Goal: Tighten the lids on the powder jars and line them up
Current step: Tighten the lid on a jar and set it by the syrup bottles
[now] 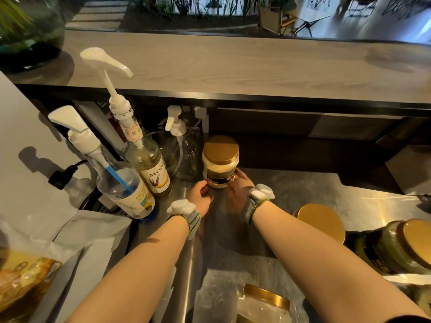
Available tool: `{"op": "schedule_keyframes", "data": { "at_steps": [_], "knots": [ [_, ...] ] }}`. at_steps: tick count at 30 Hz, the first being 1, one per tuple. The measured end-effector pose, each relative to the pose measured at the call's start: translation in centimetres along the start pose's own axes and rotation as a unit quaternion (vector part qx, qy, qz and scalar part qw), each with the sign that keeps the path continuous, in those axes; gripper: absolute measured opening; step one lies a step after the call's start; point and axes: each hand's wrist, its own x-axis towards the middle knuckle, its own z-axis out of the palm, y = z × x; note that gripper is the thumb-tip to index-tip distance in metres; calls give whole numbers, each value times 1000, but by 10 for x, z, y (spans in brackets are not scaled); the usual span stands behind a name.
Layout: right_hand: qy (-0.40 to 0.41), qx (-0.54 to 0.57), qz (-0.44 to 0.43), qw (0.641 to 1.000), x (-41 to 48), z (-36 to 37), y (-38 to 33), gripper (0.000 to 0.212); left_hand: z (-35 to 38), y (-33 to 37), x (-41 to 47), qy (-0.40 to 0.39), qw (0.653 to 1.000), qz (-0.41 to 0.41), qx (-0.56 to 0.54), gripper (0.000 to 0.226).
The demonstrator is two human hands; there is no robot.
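So you've got both hands on the jar (220, 163) at the back of the steel counter (326, 197), the one with the beige powder and the gold lid (221, 148) sitting on top. Your left hand (201, 198) is curled against its lower left side and your right hand (240, 190) is wrapped round the lower right, fingers on the label, so the jar's clamped between the two, upright and down on the counter. It's just beside a clear pump bottle (184, 145), with the syrup bottle (151, 164) and another pump bottle (126, 190) further left. Both wrists have a white tracker thing strapped on. Off to your right there's a second jar (320, 221) showing just behind your forearm, gold lid up, and a greenish jar (394, 248) near the right edge that looks tipped toward you. A fourth gold-rimmed jar (264, 304) is right at the bottom, between your arms, on some plastic wrap; can't tell if its lid is on. The three are well apart from the one you're holding.
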Motion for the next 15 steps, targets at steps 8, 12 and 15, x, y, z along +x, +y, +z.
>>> {"op": "schedule_keyframes", "data": {
  "at_steps": [8,12,15],
  "knots": [
    [22,30,24,999,-1,7,-5,45,-1,4,13,-20,999,-20,-41,67],
    [-12,-31,-4,999,2,5,-2,45,0,9,14,-16,995,-19,-96,64],
    [-45,-78,-22,996,-1,8,-1,47,3,9,18,-4,984,-41,-172,62]
  ]
}}
